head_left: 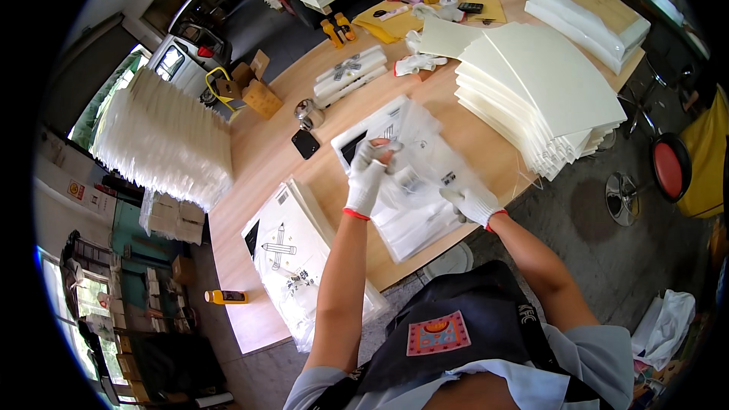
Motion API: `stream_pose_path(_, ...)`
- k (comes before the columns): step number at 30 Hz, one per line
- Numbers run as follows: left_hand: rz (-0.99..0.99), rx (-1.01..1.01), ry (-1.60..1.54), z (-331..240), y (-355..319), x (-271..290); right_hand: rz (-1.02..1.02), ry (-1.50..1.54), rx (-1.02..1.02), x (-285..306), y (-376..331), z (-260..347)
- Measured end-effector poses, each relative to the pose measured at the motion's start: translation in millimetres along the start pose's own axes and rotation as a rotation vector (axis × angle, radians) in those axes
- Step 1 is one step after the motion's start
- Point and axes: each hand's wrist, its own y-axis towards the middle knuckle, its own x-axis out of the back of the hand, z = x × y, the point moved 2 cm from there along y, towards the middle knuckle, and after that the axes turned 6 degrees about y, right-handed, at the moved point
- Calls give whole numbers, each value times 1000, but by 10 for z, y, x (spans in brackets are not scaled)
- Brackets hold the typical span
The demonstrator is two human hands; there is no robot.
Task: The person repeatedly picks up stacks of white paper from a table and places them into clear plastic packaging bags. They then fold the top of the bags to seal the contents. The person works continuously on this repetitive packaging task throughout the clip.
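A clear plastic bag spreads between my hands above a stack of printed white bags at the table's near edge. My left hand, in a white knit glove with some fingertips bare, pinches the bag's upper left part. My right hand, also gloved, grips the bag's lower right edge, its fingers partly hidden. Left of my left forearm lies a pile of packed white sheets with a pencil drawing on top. To the right stands a fanned stack of cream boards.
A tall stack of plastic-wrapped sheets rises at the left. Near the middle sit a black phone and a metal tin. A yellow bottle lies at the left corner. Spare gloves rest farther back. A red stool stands right.
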Motion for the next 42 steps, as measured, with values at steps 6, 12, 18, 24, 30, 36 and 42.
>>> stream_pose_path(6,86,-372,678,163,-114,-178,14,338,105,-159,-4,547)
stream_pose_path(12,154,-109,484,377,-668,-365,121,-388,43,-193,-175,-255)
stream_pose_path(18,-302,-182,599,654,-645,-93,375,-165,-345,194,-853,-828)
stream_pose_path(24,81,-122,1293,1065,-426,-402,220,-215,-143,54,-880,-923)
stream_pose_path(30,377,178,1208,1043,-275,-472,228,-268,-68,-108,-885,-809)
stream_pose_path(36,213,143,793,1072,-325,-239,264,19,-106,-71,-833,-641)
stream_pose_path(42,310,240,668,720,-360,-198,236,488,-160,-273,-314,-495)
